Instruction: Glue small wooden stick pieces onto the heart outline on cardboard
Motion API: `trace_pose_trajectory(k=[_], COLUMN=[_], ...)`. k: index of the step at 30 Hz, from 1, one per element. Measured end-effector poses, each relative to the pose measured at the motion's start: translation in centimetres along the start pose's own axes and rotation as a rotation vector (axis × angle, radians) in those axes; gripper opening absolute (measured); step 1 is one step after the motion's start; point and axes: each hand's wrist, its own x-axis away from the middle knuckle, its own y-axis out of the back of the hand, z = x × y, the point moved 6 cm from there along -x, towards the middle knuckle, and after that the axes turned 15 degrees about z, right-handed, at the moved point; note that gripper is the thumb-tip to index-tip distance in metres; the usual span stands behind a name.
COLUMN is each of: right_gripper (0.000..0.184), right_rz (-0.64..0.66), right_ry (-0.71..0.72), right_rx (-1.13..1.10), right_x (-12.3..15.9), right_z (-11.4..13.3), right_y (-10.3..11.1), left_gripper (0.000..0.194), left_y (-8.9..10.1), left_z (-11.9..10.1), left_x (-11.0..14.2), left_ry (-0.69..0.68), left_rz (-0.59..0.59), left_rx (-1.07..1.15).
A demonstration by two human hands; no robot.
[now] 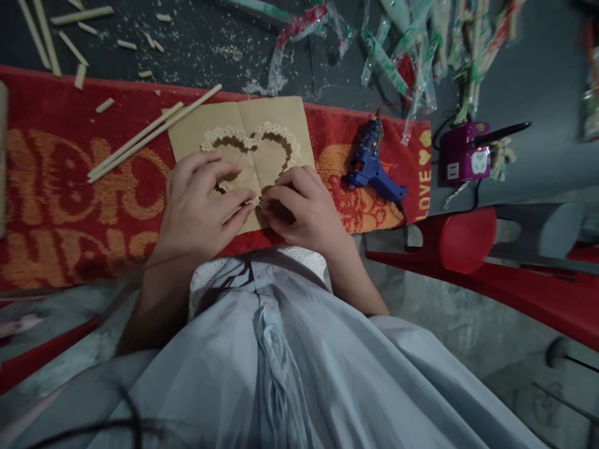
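A heart-shaped outline of small pale pieces lies on a creased sheet of brown paper. My left hand reaches over the heart's left side, its thumb and fingertips closed at the lower point. From the right, my right hand pinches the same point, its fingers curled and almost meeting the left fingertips. Both hands hide much of the lower heart. Two long pale sticks rest across the paper's left edge.
A blue glue gun lies on the red patterned towel, right of the paper. Beyond it are a purple box with a black pen and several plastic wrappers. Cut stick pieces are scattered at the upper left. A red chair stands at right.
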Motion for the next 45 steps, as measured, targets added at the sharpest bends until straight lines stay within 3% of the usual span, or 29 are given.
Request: trace_pose_trajectory(k=[14, 21, 26, 31, 40, 45], right_gripper=[0.011, 0.013, 0.015, 0.015, 0.017, 0.018], right_rz=[-0.001, -0.021, 0.003, 0.024, -0.002, 0.014], right_ry=[-0.037, -0.024, -0.013, -0.033, -0.006, -0.013], right_rx=[-0.071, -0.085, -0.079, -0.106, -0.078, -0.095], right_x=[-0.2, -0.1, -0.1, -0.2, -0.1, -0.2], right_z=[-0.6, -0.8, -0.9, -1.0, -0.9, -1.1], right_y=[-0.3, -0.5, -0.5, -0.4, -0.4, -0.5], left_gripper=[0.018, 0.030, 0.022, 0.014, 0.015, 0.016], left_y=[0.3, 0.2, 0.4, 0.6, 0.1, 0.3], left_z=[-0.6, -0.9, -1.8, -2.5, -2.1, -2.8], left_x=[-0.1, 0.0, 0.0, 0.3, 0.5, 0.6], left_ry=[0.034, 0.066, -0.010, -0.135, -0.123, -0.175], left_rz=[0.012, 0.086, 0.038, -0.099, -0.057, -0.095], left_rx=[-0.037, -0.048, -0.120, -0.228, -0.126, -0.282])
